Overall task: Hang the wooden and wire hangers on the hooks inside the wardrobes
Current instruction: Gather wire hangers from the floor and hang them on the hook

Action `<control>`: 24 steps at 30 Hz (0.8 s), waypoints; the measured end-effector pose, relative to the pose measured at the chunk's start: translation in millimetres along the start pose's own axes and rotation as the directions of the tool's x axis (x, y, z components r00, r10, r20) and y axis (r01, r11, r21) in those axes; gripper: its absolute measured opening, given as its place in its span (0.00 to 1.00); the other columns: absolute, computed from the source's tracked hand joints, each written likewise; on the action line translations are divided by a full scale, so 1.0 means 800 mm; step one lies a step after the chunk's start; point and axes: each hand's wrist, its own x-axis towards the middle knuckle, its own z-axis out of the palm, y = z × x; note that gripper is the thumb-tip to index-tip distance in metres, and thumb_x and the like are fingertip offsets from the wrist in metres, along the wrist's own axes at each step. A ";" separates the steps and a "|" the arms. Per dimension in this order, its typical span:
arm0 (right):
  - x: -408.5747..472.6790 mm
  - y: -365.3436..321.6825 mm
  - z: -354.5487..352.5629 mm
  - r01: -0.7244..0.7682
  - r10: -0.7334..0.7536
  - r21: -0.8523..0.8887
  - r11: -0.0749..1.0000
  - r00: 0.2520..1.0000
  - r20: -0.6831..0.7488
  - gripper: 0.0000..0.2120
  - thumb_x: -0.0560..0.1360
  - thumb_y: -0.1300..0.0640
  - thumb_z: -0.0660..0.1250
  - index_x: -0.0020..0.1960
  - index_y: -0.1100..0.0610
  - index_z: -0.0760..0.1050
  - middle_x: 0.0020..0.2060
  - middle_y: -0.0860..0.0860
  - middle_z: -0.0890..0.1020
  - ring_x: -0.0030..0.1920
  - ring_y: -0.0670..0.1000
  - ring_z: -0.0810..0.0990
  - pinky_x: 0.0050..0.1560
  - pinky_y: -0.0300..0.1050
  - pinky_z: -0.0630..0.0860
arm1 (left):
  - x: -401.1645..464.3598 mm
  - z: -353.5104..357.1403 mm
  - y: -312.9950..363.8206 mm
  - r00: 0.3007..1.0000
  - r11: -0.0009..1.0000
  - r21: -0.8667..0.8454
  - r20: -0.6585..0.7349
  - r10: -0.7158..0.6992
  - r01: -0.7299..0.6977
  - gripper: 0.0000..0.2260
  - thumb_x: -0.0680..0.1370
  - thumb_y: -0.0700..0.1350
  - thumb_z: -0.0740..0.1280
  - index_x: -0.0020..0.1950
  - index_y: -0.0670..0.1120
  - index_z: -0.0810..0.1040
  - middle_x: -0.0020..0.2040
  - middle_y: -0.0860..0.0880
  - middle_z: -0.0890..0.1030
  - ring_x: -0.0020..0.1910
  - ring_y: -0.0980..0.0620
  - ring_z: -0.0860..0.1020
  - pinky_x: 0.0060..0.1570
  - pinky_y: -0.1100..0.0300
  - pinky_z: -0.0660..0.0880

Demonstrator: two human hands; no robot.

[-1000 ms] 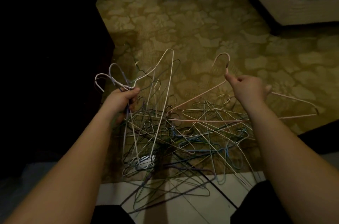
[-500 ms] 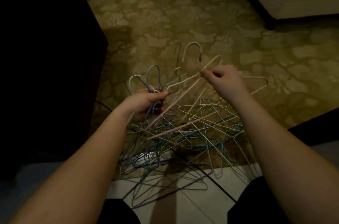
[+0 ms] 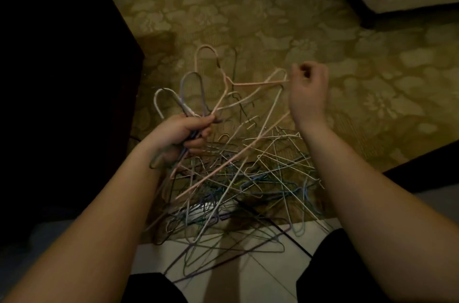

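Over the patterned carpet (image 3: 260,19), the left hand (image 3: 182,132) gripped a bunch of wire hangers (image 3: 188,94) by their necks, its fingers curled round them with the hooks standing up above the fist. A second earlier the pink hanger (image 3: 253,83) had been held well out to the right, pinched at its neck by the right hand (image 3: 309,90); half a second ago it was being carried across. By this moment its hook stood beside the other hooks of the bunch and its neck ran down toward the left fist, while the right hand, fingers curled, was at the hanger's shoulder end. Whether those fingers pinched the wire or had let go could not be told.

By my reading, one more hanger was joining the bunch, so this was gathering, not hanging; no hook or rail showed in view, only a dark cabinet side (image 3: 62,79) at the left. The pile of wire hangers (image 3: 248,178) lay tangled on the carpet and across the pale tiles (image 3: 268,275) near the person's knees, so much remained to untangle. No wooden hanger could be made out.

No brand, label or writing could be read anywhere.
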 end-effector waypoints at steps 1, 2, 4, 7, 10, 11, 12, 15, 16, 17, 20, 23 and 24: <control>0.008 0.010 0.000 -0.111 0.117 0.068 0.992 0.990 -0.085 0.05 0.79 0.48 0.61 0.51 0.49 0.70 0.55 0.49 0.74 0.56 0.51 0.74 0.61 0.51 0.73 | -0.007 -0.005 0.005 1.000 1.000 -0.020 -0.015 0.020 -0.021 0.12 0.77 0.45 0.64 0.56 0.39 0.72 0.29 0.51 0.70 0.16 0.60 0.62 0.17 0.68 0.61; 0.014 0.019 -0.001 -0.208 0.226 0.132 0.969 0.964 -0.143 0.05 0.79 0.49 0.61 0.52 0.49 0.71 0.55 0.51 0.75 0.55 0.51 0.75 0.59 0.50 0.74 | -0.014 -0.011 0.009 0.999 0.998 -0.036 -0.027 0.048 -0.049 0.13 0.75 0.45 0.66 0.55 0.39 0.72 0.28 0.51 0.70 0.16 0.60 0.61 0.17 0.69 0.60; 0.022 0.042 0.002 -0.388 0.432 0.244 0.889 0.888 -0.161 0.07 0.79 0.51 0.59 0.53 0.52 0.72 0.53 0.53 0.77 0.48 0.50 0.76 0.52 0.47 0.74 | -0.026 -0.017 0.015 0.994 0.992 -0.073 -0.035 0.105 -0.107 0.18 0.69 0.48 0.71 0.53 0.40 0.73 0.27 0.51 0.69 0.16 0.60 0.61 0.19 0.69 0.60; 0.008 0.072 0.027 -0.626 0.613 0.071 0.776 0.776 0.148 0.06 0.80 0.55 0.56 0.51 0.54 0.71 0.40 0.50 0.74 0.40 0.50 0.72 0.37 0.42 0.70 | -0.042 -0.021 0.024 0.983 0.976 -0.118 -0.056 0.176 -0.182 0.17 0.67 0.48 0.73 0.52 0.41 0.77 0.27 0.52 0.68 0.16 0.60 0.60 0.19 0.70 0.60; -0.016 0.085 0.058 -0.544 0.594 -0.257 0.799 0.644 0.483 0.14 0.80 0.54 0.59 0.63 0.57 0.73 0.56 0.56 0.78 0.57 0.56 0.75 0.57 0.51 0.73 | -0.056 -0.023 0.030 0.976 0.961 -0.180 0.012 0.216 -0.210 0.17 0.69 0.47 0.74 0.53 0.41 0.78 0.27 0.53 0.69 0.16 0.60 0.58 0.19 0.70 0.61; -0.020 0.082 0.066 -0.533 0.578 -0.256 0.806 0.619 0.532 0.16 0.80 0.53 0.60 0.66 0.57 0.72 0.60 0.57 0.77 0.61 0.57 0.74 0.63 0.55 0.71 | -0.060 -0.025 0.032 0.973 0.955 -0.210 0.053 0.224 -0.209 0.16 0.70 0.47 0.74 0.54 0.41 0.78 0.27 0.53 0.69 0.17 0.60 0.57 0.19 0.70 0.62; -0.021 0.076 0.073 -0.539 0.567 -0.236 0.808 0.605 0.559 0.17 0.80 0.53 0.62 0.67 0.57 0.71 0.63 0.58 0.76 0.63 0.59 0.74 0.66 0.57 0.70 | -0.063 -0.027 0.034 0.967 0.948 -0.249 0.107 0.230 -0.198 0.14 0.73 0.46 0.72 0.55 0.40 0.79 0.28 0.53 0.70 0.18 0.59 0.56 0.20 0.69 0.63; -0.021 0.070 0.087 -0.542 0.539 -0.211 0.814 0.567 0.622 0.19 0.79 0.52 0.64 0.69 0.55 0.70 0.66 0.58 0.74 0.67 0.60 0.71 0.69 0.60 0.67 | -0.073 -0.032 0.040 0.934 0.909 -0.401 0.268 0.235 -0.114 0.13 0.83 0.41 0.58 0.62 0.35 0.74 0.32 0.48 0.75 0.21 0.56 0.61 0.24 0.64 0.65; -0.022 0.071 0.089 -0.533 0.530 -0.216 0.818 0.552 0.644 0.21 0.79 0.51 0.65 0.70 0.55 0.70 0.67 0.58 0.73 0.68 0.60 0.70 0.70 0.60 0.66 | -0.076 -0.032 0.041 0.931 0.899 -0.426 0.280 0.234 -0.098 0.14 0.84 0.40 0.55 0.64 0.34 0.73 0.33 0.46 0.76 0.22 0.55 0.63 0.25 0.63 0.65; -0.024 0.075 0.090 -0.536 0.525 -0.215 0.817 0.535 0.662 0.23 0.78 0.50 0.65 0.71 0.54 0.69 0.68 0.57 0.73 0.69 0.59 0.70 0.70 0.61 0.66 | -0.078 -0.031 0.041 0.929 0.892 -0.444 0.287 0.235 -0.089 0.15 0.85 0.40 0.52 0.65 0.33 0.71 0.34 0.45 0.76 0.23 0.54 0.64 0.26 0.62 0.65; -0.032 0.087 0.092 -0.594 0.512 -0.160 0.788 0.488 0.707 0.25 0.77 0.48 0.66 0.72 0.52 0.68 0.67 0.56 0.73 0.67 0.58 0.70 0.69 0.60 0.68 | -0.084 -0.021 0.044 0.921 0.873 -0.481 0.302 0.246 -0.075 0.17 0.86 0.41 0.48 0.67 0.32 0.68 0.34 0.43 0.72 0.25 0.52 0.65 0.28 0.59 0.64; -0.036 0.091 0.092 -0.669 0.494 -0.062 0.741 0.479 0.726 0.27 0.77 0.47 0.67 0.74 0.49 0.66 0.71 0.53 0.71 0.70 0.57 0.68 0.70 0.59 0.64 | -0.089 -0.009 0.050 0.920 0.868 -0.491 0.301 0.251 -0.076 0.17 0.86 0.40 0.47 0.68 0.31 0.66 0.34 0.45 0.64 0.25 0.51 0.64 0.29 0.59 0.63; -0.036 0.092 0.093 -0.675 0.484 -0.042 0.736 0.482 0.731 0.28 0.77 0.47 0.66 0.75 0.48 0.65 0.72 0.52 0.70 0.72 0.57 0.66 0.72 0.59 0.62 | -0.091 -0.005 0.051 0.919 0.866 -0.494 0.305 0.251 -0.073 0.17 0.86 0.40 0.48 0.68 0.31 0.66 0.35 0.45 0.64 0.25 0.51 0.64 0.29 0.58 0.63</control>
